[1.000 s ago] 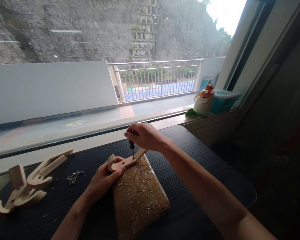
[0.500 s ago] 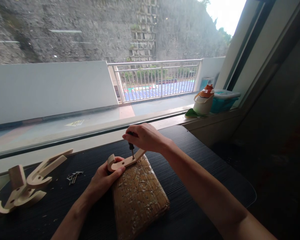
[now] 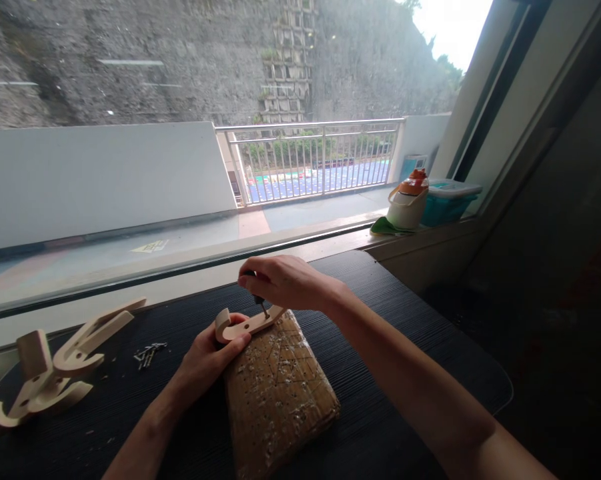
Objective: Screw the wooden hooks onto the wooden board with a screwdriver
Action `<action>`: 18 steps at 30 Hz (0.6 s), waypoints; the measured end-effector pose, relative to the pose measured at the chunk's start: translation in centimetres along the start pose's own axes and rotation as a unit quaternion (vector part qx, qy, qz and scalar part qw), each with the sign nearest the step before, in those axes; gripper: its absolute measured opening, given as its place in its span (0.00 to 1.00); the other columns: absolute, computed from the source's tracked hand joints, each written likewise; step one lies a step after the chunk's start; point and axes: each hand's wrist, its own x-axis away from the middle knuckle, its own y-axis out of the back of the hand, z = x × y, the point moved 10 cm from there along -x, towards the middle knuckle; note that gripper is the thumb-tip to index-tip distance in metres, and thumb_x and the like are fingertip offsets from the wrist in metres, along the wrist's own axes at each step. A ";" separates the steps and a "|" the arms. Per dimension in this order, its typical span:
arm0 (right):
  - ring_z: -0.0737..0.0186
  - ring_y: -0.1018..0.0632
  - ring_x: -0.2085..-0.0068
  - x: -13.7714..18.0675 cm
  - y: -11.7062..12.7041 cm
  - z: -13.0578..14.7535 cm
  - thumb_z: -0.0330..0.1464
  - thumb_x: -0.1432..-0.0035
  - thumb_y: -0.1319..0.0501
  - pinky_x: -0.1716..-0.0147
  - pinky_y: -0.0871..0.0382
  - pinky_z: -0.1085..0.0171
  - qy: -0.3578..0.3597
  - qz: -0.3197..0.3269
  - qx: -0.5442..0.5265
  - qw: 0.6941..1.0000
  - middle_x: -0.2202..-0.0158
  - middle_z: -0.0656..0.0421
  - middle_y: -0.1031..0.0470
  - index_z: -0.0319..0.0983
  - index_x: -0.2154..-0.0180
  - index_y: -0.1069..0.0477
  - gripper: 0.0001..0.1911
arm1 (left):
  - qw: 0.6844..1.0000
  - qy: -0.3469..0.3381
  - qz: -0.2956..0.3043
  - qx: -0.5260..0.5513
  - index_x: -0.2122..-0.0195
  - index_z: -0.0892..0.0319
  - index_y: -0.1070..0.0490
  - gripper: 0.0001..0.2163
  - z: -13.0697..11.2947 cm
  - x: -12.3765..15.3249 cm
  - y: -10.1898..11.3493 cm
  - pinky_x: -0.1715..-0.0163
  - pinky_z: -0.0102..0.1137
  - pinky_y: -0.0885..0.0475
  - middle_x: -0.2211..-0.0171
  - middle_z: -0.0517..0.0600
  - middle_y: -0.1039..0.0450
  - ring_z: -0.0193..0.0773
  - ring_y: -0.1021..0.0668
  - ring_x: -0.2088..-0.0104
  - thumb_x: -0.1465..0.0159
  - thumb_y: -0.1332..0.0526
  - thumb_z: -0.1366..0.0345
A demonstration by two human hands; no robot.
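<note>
My left hand (image 3: 219, 348) is closed round the curled end of a pale wooden hook (image 3: 247, 328), thumb on its near edge. The hook lies along the far edge of a worn cardboard block (image 3: 280, 393), which is taped and dotted with holes. My right hand (image 3: 280, 280) grips the black handle of a screwdriver (image 3: 260, 301) above the hook. The shaft leans, its tip at one of the hook's holes; whether a screw sits under it I cannot tell. Another hole near the curl is bare. My right hand partly hides the hook's far end.
Several more wooden hooks (image 3: 75, 353) lie at the left of the black table (image 3: 410, 347). A small pile of screws (image 3: 149, 355) rests between them and my left hand. On the windowsill stand an orange-topped bottle (image 3: 408, 203) and a teal box (image 3: 450, 202).
My right hand has shifted slightly left and down, and the screwdriver has gone from nearly upright to tilted left. My left hand, the hook and the block stay in place.
</note>
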 end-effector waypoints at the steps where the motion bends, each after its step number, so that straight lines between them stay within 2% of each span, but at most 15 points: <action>1: 0.70 0.33 0.73 -0.1 0.1 -0.3 0.39 0.38 0.51 0.73 0.49 0.68 -0.011 -0.008 0.009 1.000 0.73 0.60 0.29 0.39 0.63 0.30 0.15 | 1.000 0.002 0.000 -0.002 0.58 0.60 0.31 0.22 0.0 0.0 0.0 0.61 0.34 0.29 0.64 0.51 0.23 0.46 0.23 0.61 0.50 0.37 0.51; 6: 0.70 0.36 0.76 -0.2 0.7 -1.8 0.43 0.39 0.49 0.76 0.51 0.67 -0.068 -0.042 0.057 0.995 0.75 0.59 0.30 0.36 0.68 0.30 0.18 | 1.000 0.000 0.002 -0.021 0.58 0.60 0.31 0.22 0.0 0.1 0.0 0.61 0.32 0.29 0.62 0.51 0.24 0.46 0.23 0.60 0.49 0.37 0.50; 10: 0.70 0.36 0.76 -0.1 0.8 -2.0 0.42 0.39 0.49 0.76 0.51 0.66 -0.089 -0.047 0.078 0.992 0.76 0.60 0.30 0.37 0.67 0.30 0.17 | 1.000 -0.001 0.001 -0.025 0.58 0.59 0.30 0.22 0.0 0.1 0.1 0.62 0.32 0.29 0.64 0.50 0.24 0.45 0.23 0.62 0.49 0.37 0.50; 14: 0.70 0.34 0.74 0.0 0.8 -1.3 0.38 0.38 0.50 0.75 0.50 0.67 -0.061 -0.045 0.057 0.995 0.73 0.60 0.29 0.39 0.63 0.29 0.14 | 1.000 -0.003 0.004 -0.019 0.58 0.59 0.30 0.21 0.0 0.0 0.0 0.62 0.32 0.30 0.63 0.51 0.24 0.45 0.23 0.62 0.49 0.37 0.51; 18: 0.71 0.33 0.73 0.0 0.4 -0.4 0.36 0.39 0.49 0.74 0.50 0.68 -0.013 -0.016 0.010 1.000 0.72 0.62 0.28 0.41 0.62 0.29 0.12 | 1.000 0.003 0.005 -0.012 0.57 0.59 0.31 0.21 0.2 0.0 0.0 0.61 0.31 0.30 0.62 0.51 0.24 0.44 0.24 0.61 0.48 0.37 0.52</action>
